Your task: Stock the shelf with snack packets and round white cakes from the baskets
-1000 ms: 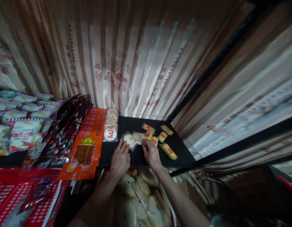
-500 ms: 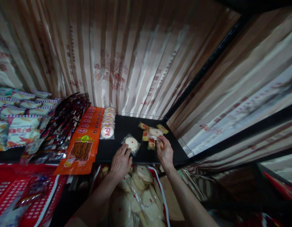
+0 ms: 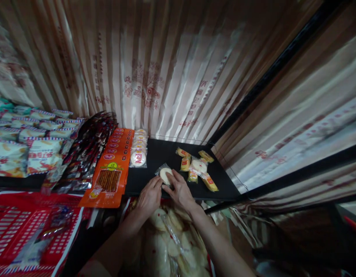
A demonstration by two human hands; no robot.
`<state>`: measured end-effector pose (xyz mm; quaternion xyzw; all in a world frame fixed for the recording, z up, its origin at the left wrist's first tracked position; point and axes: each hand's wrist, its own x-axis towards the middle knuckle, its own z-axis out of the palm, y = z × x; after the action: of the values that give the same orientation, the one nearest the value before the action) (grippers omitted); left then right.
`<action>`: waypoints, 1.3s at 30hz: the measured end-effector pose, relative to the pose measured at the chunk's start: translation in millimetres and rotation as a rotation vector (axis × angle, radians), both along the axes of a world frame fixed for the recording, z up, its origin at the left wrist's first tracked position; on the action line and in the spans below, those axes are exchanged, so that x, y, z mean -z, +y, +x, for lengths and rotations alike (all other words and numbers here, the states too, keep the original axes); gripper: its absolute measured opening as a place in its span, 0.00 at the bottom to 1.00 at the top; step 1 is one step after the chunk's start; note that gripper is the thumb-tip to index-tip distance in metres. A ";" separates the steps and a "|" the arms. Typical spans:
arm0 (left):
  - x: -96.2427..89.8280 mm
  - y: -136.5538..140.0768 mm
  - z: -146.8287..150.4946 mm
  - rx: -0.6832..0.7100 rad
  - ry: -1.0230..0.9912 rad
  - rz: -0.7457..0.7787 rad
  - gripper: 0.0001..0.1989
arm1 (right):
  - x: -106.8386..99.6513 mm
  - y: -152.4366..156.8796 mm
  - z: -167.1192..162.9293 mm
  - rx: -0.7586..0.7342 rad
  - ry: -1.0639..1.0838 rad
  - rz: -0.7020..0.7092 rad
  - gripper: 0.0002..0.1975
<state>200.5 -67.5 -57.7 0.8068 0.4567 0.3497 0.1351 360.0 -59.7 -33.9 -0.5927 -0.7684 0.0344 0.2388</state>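
Observation:
A pale round cake (image 3: 165, 175) in a clear wrapper lies at the front of the black shelf (image 3: 150, 152). My right hand (image 3: 180, 188) grips its right side, fingers on top and thumb near the lower edge. My left hand (image 3: 150, 195) has its fingers together and pinches the wrapper at the lower left. Right of my hands, another wrapped round cake (image 3: 199, 166) rests among several small yellow packets (image 3: 210, 182). Below my forearms, a basket holds many wrapped round cakes (image 3: 163, 240).
Left along the shelf are a column of small wrapped cakes (image 3: 139, 154), orange snack packs (image 3: 114, 165), dark shiny packets (image 3: 88, 142) and white snack bags (image 3: 45, 154). A red basket (image 3: 66, 231) sits lower left. A black frame bar (image 3: 270, 61) and pleated curtain (image 3: 166, 69) enclose the shelf.
My right hand has left the cake among the yellow packets and moved left onto the cake by my left hand. The view has shifted, so the shelf appears farther right.

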 end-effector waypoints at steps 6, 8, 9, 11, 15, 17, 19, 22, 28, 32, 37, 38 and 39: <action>2.7 -7.9 -11.5 -0.135 -0.004 -0.021 0.20 | -7.8 -16.3 -15.0 0.020 -0.064 -0.062 0.24; 1.3 -8.9 -13.7 -0.166 -0.026 -0.032 0.20 | -9.1 -21.5 -17.8 0.016 0.004 -0.059 0.20; -0.4 -8.6 -14.6 -0.174 -0.046 -0.036 0.20 | -10.2 -23.0 -19.1 0.021 0.065 -0.060 0.19; -5.5 -6.4 -16.2 -0.178 -0.103 -0.040 0.20 | -14.1 -23.3 -22.1 0.066 0.244 -0.087 0.18; -16.2 0.4 -17.9 -0.168 -0.270 -0.027 0.24 | -28.6 -18.8 -30.7 0.158 0.766 -0.291 0.17; -18.6 2.7 -18.0 -0.157 -0.338 -0.022 0.25 | -35.9 -17.7 -35.8 0.182 1.104 -0.415 0.17; -18.8 3.7 -17.8 -0.139 -0.390 -0.035 0.25 | -41.4 -18.4 -40.6 0.227 1.453 -0.551 0.14; -16.8 3.4 -17.7 -0.111 -0.507 -0.138 0.25 | -45.7 -20.6 -46.3 0.259 1.824 -0.714 0.09; -9.4 6.1 -18.0 -0.130 -0.857 -0.461 0.24 | -40.0 -21.8 -54.2 0.222 1.893 -0.853 0.09; -8.7 12.5 -20.6 -0.178 -0.925 -0.496 0.25 | -31.6 -20.8 -58.7 0.236 1.722 -0.744 0.09; -21.7 15.5 -30.6 -0.265 -0.666 -0.321 0.24 | -27.5 -9.5 -62.1 0.184 1.422 -0.569 0.21; -24.3 15.8 -32.8 -0.266 -0.602 -0.280 0.24 | -27.4 -5.8 -63.0 0.169 1.353 -0.571 0.21; -26.2 16.3 -34.7 -0.269 -0.546 -0.242 0.24 | -27.2 -2.0 -64.3 0.152 1.286 -0.581 0.21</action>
<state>165.8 -51.2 -31.5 0.5937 0.5443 0.5110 0.3001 295.7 -61.7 -6.7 -0.5468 -0.3915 0.5641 0.4791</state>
